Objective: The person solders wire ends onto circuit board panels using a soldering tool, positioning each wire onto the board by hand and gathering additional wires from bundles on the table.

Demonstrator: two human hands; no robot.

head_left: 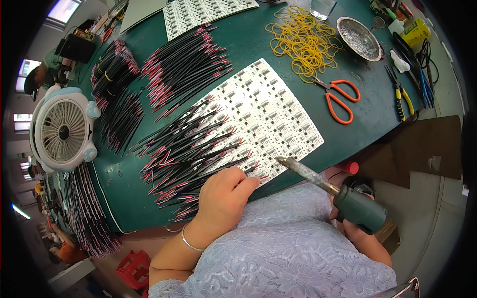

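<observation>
My left hand [223,196] lies at the near edge of a white circuit board panel [278,99], thumb and fingers pinched together. A thin black wire [256,171] with a red end shows at the fingertips, over the panel's near corner. Partly hidden behind the dark green handle of a soldering iron [361,209], my right hand [354,233] is closed around it. The iron's tip points up and left, just above the panel's near right part. Rows of black wires [184,149] with red and white ends lie across the panel's left side.
More wire bundles [186,64] lie at the back left, near a white fan [63,131]. Yellow rubber bands [303,42], orange-handled scissors [340,99], a metal bowl [358,39] and yellow-handled pliers [401,97] occupy the right side. Another panel [203,14] lies at the back.
</observation>
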